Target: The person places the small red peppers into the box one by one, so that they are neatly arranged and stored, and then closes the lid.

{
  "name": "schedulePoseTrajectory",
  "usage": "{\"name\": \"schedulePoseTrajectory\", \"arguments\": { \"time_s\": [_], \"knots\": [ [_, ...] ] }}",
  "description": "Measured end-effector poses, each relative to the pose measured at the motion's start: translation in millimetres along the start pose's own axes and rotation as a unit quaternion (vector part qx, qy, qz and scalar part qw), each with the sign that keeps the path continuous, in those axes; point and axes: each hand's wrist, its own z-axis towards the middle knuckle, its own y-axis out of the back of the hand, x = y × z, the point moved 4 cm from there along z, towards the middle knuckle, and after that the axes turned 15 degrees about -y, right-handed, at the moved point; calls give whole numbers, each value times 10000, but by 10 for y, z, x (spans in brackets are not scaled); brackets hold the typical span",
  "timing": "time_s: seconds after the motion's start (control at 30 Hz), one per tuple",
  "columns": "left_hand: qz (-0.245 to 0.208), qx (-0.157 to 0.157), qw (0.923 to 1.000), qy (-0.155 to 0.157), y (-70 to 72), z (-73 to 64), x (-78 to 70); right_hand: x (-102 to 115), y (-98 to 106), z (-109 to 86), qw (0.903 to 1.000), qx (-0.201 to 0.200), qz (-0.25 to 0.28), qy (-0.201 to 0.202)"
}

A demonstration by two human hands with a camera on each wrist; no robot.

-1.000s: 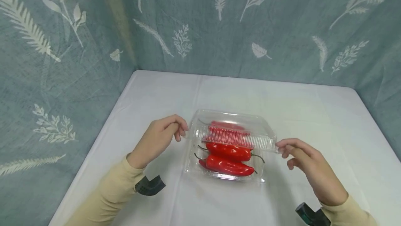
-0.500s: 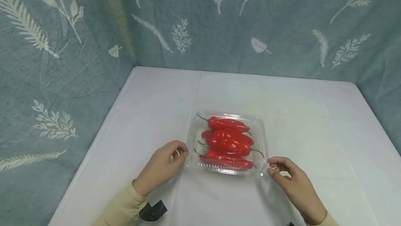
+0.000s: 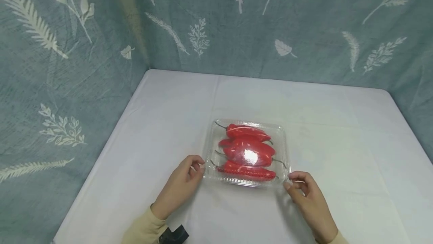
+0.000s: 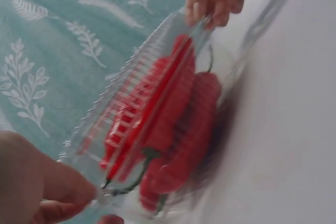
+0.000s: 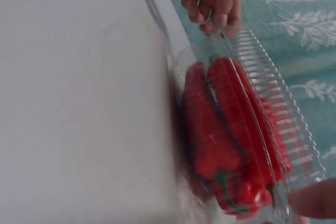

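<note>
A clear plastic clamshell box [image 3: 281, 138] lies near the middle of the table with its lid down over several red peppers [image 3: 248, 133]. Dark green stems stick out at the peppers' ends. My left hand [image 3: 182, 187] pinches the box's front left corner between thumb and fingers. At the front right corner, my right hand [image 3: 309, 199] pinches the rim in the same way. The left wrist view shows the lid's ridged front wall [image 4: 118, 90] slanting over the peppers. Both wrist views are slightly blurred.
A white cloth [image 3: 162, 116] covers the table. Behind it and at the left hangs a blue-green curtain [image 3: 236, 48] with pale leaf prints. A black wrist mount [image 3: 174, 234] shows at my left sleeve [image 3: 143, 229].
The lid has swung down toward me from half raised and now covers all the peppers. Both hands have come down with it to the box's front corners.
</note>
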Motion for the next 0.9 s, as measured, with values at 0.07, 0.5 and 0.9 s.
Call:
{"name": "schedulePoseTrajectory", "arguments": {
  "time_s": [0.07,0.5,0.9],
  "knots": [
    [-140,-18,9999,12,-35,15,11,16,-1,30,9999,16,123,10],
    [-436,-302,9980,-344,-109,479,96,222,51,461,9989,151,316,-308],
    [-1280,-179,9885,780,-312,574,163,269,-27,651,9972,640,179,-336]
  ]
}}
